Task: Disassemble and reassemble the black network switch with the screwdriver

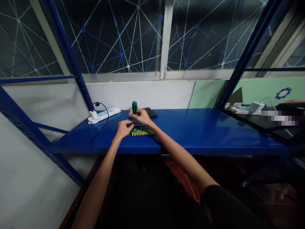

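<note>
Now | right hand (142, 117) grip clenched on upright screwdriver (134, 107) | left hand (124, 128) fingers curled, steadying circuit board (142, 130)

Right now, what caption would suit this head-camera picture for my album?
Two bare hands, left hand and right hand, work over a green circuit board beside a green-handled screwdriver on a blue shelf.

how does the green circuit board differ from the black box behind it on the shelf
The green circuit board lies near the front of the blue shelf, under both hands; the black box sits further back, untouched. The board is green with a row of yellow parts along its front edge; the box is plain and dark. The left hand steadies the board while the right hand holds a green-handled screwdriver above it. Both lie flat.
</note>
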A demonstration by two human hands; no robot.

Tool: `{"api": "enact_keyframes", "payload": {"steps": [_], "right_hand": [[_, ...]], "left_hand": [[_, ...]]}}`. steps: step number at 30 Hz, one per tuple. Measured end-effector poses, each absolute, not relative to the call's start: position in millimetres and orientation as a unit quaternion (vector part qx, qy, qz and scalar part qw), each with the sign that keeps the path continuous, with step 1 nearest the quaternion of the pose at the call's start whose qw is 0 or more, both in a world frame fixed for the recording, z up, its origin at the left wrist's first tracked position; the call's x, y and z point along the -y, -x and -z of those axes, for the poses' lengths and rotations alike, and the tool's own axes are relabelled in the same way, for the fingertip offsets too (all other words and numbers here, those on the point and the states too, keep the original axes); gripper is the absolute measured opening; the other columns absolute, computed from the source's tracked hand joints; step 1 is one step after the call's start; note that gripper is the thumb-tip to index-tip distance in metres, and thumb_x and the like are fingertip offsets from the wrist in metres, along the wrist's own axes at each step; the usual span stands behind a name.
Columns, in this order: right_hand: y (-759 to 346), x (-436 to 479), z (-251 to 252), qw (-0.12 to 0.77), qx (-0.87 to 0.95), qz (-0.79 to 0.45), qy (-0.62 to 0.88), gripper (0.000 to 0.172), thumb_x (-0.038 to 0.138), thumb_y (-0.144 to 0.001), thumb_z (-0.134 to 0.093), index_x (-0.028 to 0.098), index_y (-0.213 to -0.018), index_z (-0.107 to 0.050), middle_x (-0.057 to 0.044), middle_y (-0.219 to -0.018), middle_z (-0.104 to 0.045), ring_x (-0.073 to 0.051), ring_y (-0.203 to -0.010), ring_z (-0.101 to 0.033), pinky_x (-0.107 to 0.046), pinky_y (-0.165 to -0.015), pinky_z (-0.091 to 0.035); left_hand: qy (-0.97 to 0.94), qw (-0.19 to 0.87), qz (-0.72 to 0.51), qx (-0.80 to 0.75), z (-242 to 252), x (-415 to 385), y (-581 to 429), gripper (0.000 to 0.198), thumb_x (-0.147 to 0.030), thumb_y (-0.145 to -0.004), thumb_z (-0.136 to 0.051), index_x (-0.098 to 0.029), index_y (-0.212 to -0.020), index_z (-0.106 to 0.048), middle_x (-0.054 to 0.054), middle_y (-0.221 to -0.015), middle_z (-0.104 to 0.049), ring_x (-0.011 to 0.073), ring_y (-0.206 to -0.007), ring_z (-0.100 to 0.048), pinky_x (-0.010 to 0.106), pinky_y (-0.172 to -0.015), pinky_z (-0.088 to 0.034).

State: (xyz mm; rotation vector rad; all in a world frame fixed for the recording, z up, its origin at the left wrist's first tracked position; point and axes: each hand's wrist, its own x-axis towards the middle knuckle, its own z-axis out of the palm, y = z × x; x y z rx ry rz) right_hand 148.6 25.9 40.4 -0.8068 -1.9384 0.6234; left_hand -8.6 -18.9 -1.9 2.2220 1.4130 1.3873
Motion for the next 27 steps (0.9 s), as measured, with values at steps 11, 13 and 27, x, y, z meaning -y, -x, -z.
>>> {"api": "enact_keyframes", "payload": {"steps": [11,13,27], "right_hand": [[-151.7,-26.3,-42.5,0.466,0.781,-0.234,0.344,0.049,0.066,-0.078,-0.056,0.019,-0.065,-0.053,0.001,-0.057,-0.045,-0.012,-0.059,-0.041,-0.028,-0.056,-0.027],[-153.1,-24.8,-43.6,0.463,0.788,-0.216,0.343,0.051,0.069,-0.079,-0.055,0.020,-0.063,-0.051,0.001,-0.057,-0.046,-0.012,-0.057,-0.040,-0.029,-0.056,-0.028],[-161.8,-3.1,-61.3,0.512,0.765,-0.127,0.369,0.049,0.069,-0.084,-0.051,0.022,-0.070,-0.049,0.001,-0.058,-0.045,-0.014,-0.057,-0.043,-0.030,-0.058,-0.030]], "left_hand": [[-0.742,0.085,-0.456,-0.484,-4.4,26.2,4.7,0.022,-0.032,-0.082,-0.061,-0.019,-0.084,-0.078,0.007,-0.089,-0.076,0.0224,-0.080,-0.069,0.032,-0.076,-0.052],[-0.745,0.082,-0.449,-0.486,-5.2,26.8,4.2,0.021,-0.031,-0.082,-0.060,-0.019,-0.083,-0.078,0.007,-0.090,-0.076,0.0229,-0.081,-0.069,0.032,-0.076,-0.052],[-0.741,0.063,-0.448,-0.496,-4.5,26.3,4.0,0.017,-0.032,-0.081,-0.066,-0.020,-0.081,-0.078,0.006,-0.087,-0.076,0.0220,-0.077,-0.069,0.031,-0.077,-0.052]]}}
